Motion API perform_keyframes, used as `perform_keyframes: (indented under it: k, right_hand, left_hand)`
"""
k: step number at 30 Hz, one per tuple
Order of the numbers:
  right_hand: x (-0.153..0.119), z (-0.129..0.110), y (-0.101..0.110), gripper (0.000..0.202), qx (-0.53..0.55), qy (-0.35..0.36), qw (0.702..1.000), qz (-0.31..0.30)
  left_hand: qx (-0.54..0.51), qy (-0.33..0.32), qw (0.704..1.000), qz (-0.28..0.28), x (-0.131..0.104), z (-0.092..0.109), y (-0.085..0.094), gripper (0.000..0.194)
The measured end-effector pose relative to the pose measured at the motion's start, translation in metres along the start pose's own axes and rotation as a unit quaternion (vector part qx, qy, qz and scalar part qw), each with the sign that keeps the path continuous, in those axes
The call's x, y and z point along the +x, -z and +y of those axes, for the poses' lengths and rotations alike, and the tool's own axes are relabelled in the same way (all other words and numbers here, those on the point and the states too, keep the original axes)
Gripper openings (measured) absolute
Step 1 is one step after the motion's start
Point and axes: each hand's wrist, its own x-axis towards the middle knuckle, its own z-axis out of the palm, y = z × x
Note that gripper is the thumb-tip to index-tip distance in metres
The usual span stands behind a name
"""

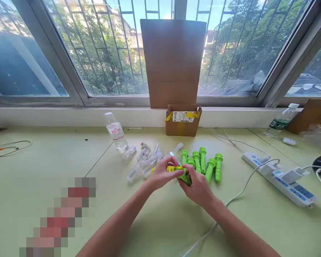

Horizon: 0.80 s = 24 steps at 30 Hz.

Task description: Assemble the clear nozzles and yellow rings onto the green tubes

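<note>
Over the near-middle of the worktop (56,157), the two hands meet: the left hand (163,173) pinches a yellow plastic piece (173,169) between thumb and fingers, and the right hand (199,185) is wrapped round a green plastic tube (187,178). Fingers hide the join, so I cannot tell whether the two parts are fitted together or merely touching. If they meet at an angle, pressing could make one skid off the other; a thin pinch on the yellow piece might let it pop loose. It could then drop among the clear plastic tubes (149,165) heaped just beyond the left hand. The ribbed green tubes (218,167) beside the right hand look round enough to roll if a knuckle nudges them. The white cable (240,193) passes beneath the right forearm, so a sideways sweep could drag it.
</note>
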Motion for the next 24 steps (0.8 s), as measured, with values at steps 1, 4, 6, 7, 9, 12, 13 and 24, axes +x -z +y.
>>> perform_keyframes:
  k: [1,4,6,7,9,12,13,24]
  right_hand:
    - [-0.0001,0.0002,-0.0002,0.035,-0.003,0.003,1.000,-0.002]
    - [-0.0001,0.0002,-0.0006,0.035,-0.008,0.009,1.000,-0.007]
    - [0.0001,0.0001,-0.0006,0.035,-0.010,0.016,1.000,-0.004]
    - [0.0002,0.0000,-0.0006,0.035,-0.011,0.021,1.000,-0.001]
    - [0.0005,0.0000,-0.0003,0.035,-0.015,0.029,0.999,0.003]
    - [0.0006,-0.0001,0.0006,0.035,-0.025,0.039,0.999,0.007]
    - [0.0006,0.0000,0.0008,0.036,-0.029,0.043,0.999,0.009]
    - [-0.0001,0.0030,0.0016,0.037,-0.035,0.065,0.997,0.006]
  left_hand:
    - [0.008,-0.003,1.000,0.000,-0.0003,0.0000,0.0004,0.028]
    - [0.028,-0.011,1.000,-0.006,-0.0009,0.0002,0.0012,0.027]
    - [0.038,-0.018,0.999,-0.011,-0.0009,0.0006,0.0015,0.026]
    - [0.043,-0.020,0.999,-0.012,-0.0008,0.0008,0.0016,0.026]
    - [0.054,-0.023,0.998,-0.013,-0.0004,0.0010,0.0019,0.027]
    - [0.074,-0.032,0.997,-0.011,-0.0001,0.0009,0.0024,0.028]
    - [0.079,-0.037,0.996,-0.011,0.0000,0.0006,0.0026,0.028]
    - [0.082,-0.032,0.996,-0.026,-0.0008,-0.0010,0.0031,0.030]
